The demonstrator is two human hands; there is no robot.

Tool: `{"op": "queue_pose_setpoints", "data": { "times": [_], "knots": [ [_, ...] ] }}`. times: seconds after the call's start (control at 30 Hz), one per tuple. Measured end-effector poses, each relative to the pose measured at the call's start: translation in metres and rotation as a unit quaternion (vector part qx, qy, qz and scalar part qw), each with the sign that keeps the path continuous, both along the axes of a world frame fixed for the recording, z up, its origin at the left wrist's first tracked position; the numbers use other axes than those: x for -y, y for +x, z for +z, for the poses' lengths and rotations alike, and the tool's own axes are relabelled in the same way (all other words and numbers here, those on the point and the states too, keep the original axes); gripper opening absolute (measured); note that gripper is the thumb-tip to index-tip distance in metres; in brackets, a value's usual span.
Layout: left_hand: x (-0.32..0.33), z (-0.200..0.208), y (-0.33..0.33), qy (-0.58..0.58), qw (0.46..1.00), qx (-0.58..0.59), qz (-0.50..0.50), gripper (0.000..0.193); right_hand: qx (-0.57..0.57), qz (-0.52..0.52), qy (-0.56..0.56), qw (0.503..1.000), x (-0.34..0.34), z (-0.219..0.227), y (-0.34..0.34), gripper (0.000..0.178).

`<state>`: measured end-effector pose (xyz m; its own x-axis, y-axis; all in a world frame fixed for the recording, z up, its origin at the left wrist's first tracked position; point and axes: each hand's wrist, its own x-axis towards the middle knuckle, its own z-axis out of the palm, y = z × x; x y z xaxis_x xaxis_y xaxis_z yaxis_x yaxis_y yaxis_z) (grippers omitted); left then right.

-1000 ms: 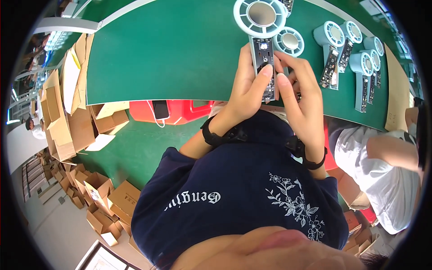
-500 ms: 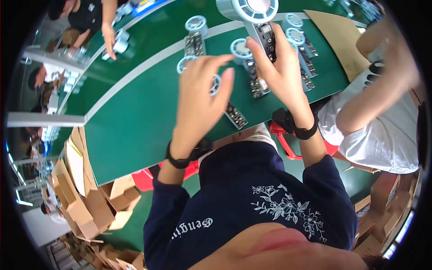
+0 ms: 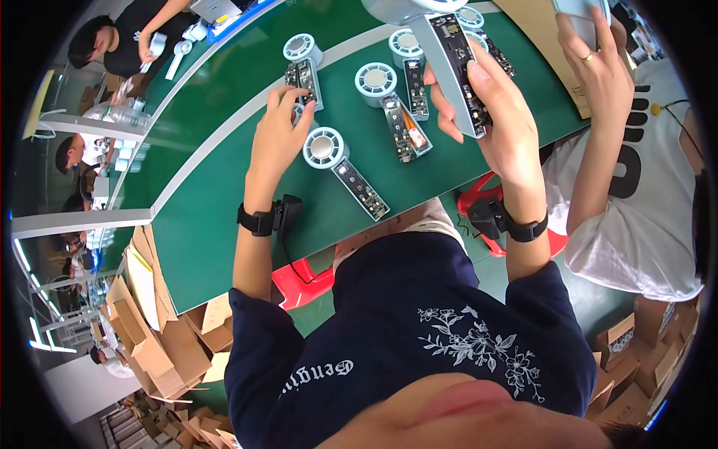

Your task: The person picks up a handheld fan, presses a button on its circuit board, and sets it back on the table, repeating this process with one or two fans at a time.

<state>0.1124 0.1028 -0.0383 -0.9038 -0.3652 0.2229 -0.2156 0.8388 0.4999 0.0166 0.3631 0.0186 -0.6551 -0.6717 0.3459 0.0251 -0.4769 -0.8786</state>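
My right hand (image 3: pixel 505 112) is closed round the handle of a light-blue handheld fan (image 3: pixel 441 71), raised over the table's right half. A dark circuit board lies exposed along that handle, and the fan's round head is cut off by the top edge. My left hand (image 3: pixel 277 135) has bent, parted fingers beside a fan (image 3: pixel 303 49) with a bare board; whether they touch it cannot be made out. Partly hidden behind those fingers is another round head (image 3: pixel 303 116). Closer to me lies a fan (image 3: pixel 324 147), its handle slanting towards the table edge.
On the green table (image 3: pixel 217 202), more opened fans lie between my hands, including one (image 3: pixel 376 80) with an orange-and-white part in its handle. Cardboard (image 3: pixel 535 37) borders the right side, where a person (image 3: pixel 602 82) holds up a light-blue item. Cartons (image 3: pixel 164 344) stand lower left.
My left hand has moved left, uncovering the fan near me. The fan in my right hand has shifted right and lower in the picture. The person at right has raised a light-blue item.
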Motion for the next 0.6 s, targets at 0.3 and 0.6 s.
{"op": "queue_pose_setpoints", "data": {
  "times": [0.3,0.6],
  "knots": [
    [0.003,0.006,0.015,-0.022,1.000,0.005,0.015,0.035,0.039,-0.010,-0.018,0.999,0.001,-0.002,0.009,0.043],
    [0.005,0.014,0.048,-0.060,0.995,0.051,0.063,0.037,0.022,-0.040,-0.014,0.999,0.003,-0.001,0.011,0.045]
  ]
}}
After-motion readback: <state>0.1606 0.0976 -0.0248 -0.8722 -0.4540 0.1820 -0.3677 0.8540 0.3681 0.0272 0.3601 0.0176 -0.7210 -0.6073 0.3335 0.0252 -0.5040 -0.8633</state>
